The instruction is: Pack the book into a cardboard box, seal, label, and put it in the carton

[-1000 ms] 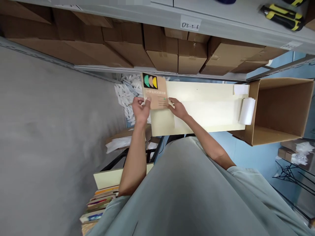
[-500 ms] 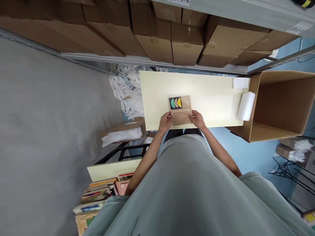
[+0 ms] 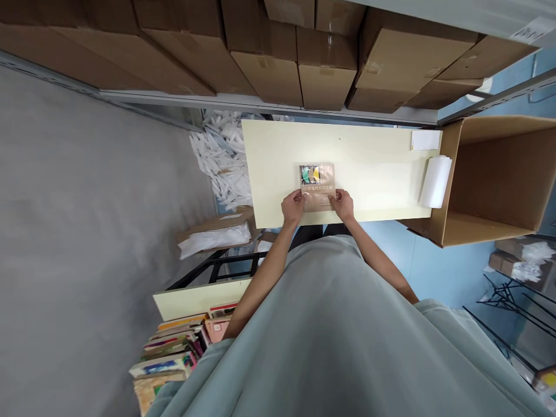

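Observation:
A small brown book [image 3: 318, 184] with green, orange and yellow half-circles on its cover lies on the pale yellow table [image 3: 373, 174], near the table's front edge. A glossy sheen covers it, like a clear bag. My left hand [image 3: 293, 207] grips its lower left corner. My right hand [image 3: 343, 204] grips its lower right corner. Both hands have their fingers closed on the book's near edge.
A white roll [image 3: 435, 182] and a white slip [image 3: 425, 140] lie at the table's right end, beside an open cardboard box [image 3: 495, 179]. Cardboard boxes [image 3: 304, 63] fill the shelf behind. White packing scraps [image 3: 223, 156] lie left of the table; stacked books [image 3: 174, 353] sit lower left.
The book came from the table's left end to the middle front and now lies flat; both hands stayed on it. Its cover now looks glossy.

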Demonstrator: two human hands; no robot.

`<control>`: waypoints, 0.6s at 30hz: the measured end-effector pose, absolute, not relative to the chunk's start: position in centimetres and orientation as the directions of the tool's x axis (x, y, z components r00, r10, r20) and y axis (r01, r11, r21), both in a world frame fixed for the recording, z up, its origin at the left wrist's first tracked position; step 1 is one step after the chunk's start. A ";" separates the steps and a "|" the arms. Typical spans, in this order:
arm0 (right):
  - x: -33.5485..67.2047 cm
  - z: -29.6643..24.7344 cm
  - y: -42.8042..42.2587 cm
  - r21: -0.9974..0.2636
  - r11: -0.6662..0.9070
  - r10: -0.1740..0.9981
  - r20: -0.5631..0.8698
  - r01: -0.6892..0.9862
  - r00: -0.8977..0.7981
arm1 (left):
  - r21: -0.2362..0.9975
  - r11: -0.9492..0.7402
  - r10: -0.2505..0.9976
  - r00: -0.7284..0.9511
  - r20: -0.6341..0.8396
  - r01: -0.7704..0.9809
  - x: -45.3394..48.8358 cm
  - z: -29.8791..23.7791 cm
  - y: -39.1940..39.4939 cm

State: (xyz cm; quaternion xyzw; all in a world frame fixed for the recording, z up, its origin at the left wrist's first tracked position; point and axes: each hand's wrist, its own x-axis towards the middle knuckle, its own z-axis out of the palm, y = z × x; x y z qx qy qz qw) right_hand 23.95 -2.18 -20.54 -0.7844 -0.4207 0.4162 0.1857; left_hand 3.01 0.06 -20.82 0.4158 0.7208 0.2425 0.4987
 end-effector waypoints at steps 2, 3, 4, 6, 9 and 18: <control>23.9 -20.4 -2.3 -0.636 -0.563 0.824 -0.483 0.528 0.297 | 0.763 0.514 0.855 -0.160 -0.494 0.392 3.0 -20.7 -0.2; 23.8 -20.2 -2.4 -0.631 -0.556 0.828 -0.476 0.541 0.295 | 0.763 0.495 0.867 -0.170 -0.469 0.416 2.9 -20.6 -0.2; 23.6 -19.8 -2.6 -0.623 -0.545 0.835 -0.464 0.562 0.296 | 0.762 0.474 0.879 -0.187 -0.438 0.442 2.8 -20.6 -0.3; 23.1 -18.7 -3.0 -0.604 -0.489 0.868 -0.409 0.630 0.281 | 0.753 0.443 0.896 -0.233 -0.377 0.486 2.3 -20.4 -0.2; 21.7 -16.9 -3.7 -0.610 -0.329 0.932 -0.330 0.721 0.147 | 0.694 0.466 0.885 -0.284 -0.369 0.549 1.6 -20.2 0.6; 19.6 -15.3 -3.7 -0.612 -0.310 0.898 -0.440 0.728 0.013 | 0.593 0.407 0.865 -0.086 -0.494 0.695 1.6 -17.2 3.5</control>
